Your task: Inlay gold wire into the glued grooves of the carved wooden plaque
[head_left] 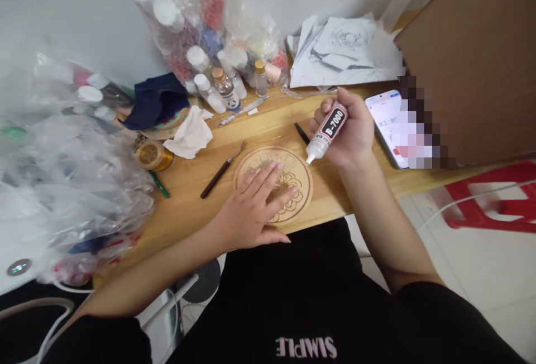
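Observation:
A round wooden disc (298,203) with a flower-like line pattern lies near the table's front edge. My left hand (259,202) rests flat on it, fingers spread, covering the lower left part. In my right hand (355,129) is a glue tube (329,129) marked B-7000, gripped with the fingers wrapped round it. Its white nozzle points down and left, close to the disc's upper right rim. Left of the disc lies a dark-handled tool (221,171) with a thin metal tip. A black pointed tool (301,132) lies partly hidden behind the tube.
A phone (391,129) lies right of my right hand, beside a large cardboard box (473,68). Small bottles (228,93) and plastic bags (96,163) crowd the back and left. Wire spool (154,154), white tissue (190,132) and paper sketches (343,54) surround the wooden table (184,180).

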Tool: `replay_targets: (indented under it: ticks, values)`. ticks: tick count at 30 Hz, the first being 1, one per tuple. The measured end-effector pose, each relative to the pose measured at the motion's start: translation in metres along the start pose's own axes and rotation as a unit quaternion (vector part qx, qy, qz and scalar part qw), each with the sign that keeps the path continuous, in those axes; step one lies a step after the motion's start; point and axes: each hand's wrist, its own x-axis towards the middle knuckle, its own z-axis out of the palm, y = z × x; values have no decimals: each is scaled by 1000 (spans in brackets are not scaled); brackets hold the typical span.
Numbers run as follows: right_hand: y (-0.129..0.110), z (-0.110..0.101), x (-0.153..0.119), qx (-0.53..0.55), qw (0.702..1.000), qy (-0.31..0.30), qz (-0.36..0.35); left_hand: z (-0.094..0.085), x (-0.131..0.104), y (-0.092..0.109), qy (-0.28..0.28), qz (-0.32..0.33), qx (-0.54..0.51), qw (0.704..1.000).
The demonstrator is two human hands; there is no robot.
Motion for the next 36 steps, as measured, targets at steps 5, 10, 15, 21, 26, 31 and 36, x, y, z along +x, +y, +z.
replay_targets:
  ticks: [5, 10, 15, 21, 26, 31, 36]
  values:
    - [0, 3, 0, -23, 999, 34, -1, 8, 2, 7, 12, 0, -20, 1000]
    - [4, -2, 2, -54, 997, 56, 6, 16, 2, 8, 21, -17, -28, 999]
    - [5, -4, 1, -80, 994, 68, 16, 19, 1, 5, 21, -20, -31, 999]
    - [-4, 8, 0, -86, 989, 106, 64, 21, 1, 5, 25, -23, -35, 999]
    - [-9, 13, 0, -92, 990, 76, 80, 22, 2, 6, 26, -29, -34, 999]
    - [-10, 20, -1, -96, 987, 98, 86, 22, 2, 6, 33, -30, -30, 999]
    - [-8, 15, -1, -37, 996, 47, 64, 23, 2, 6, 33, -35, -25, 999]
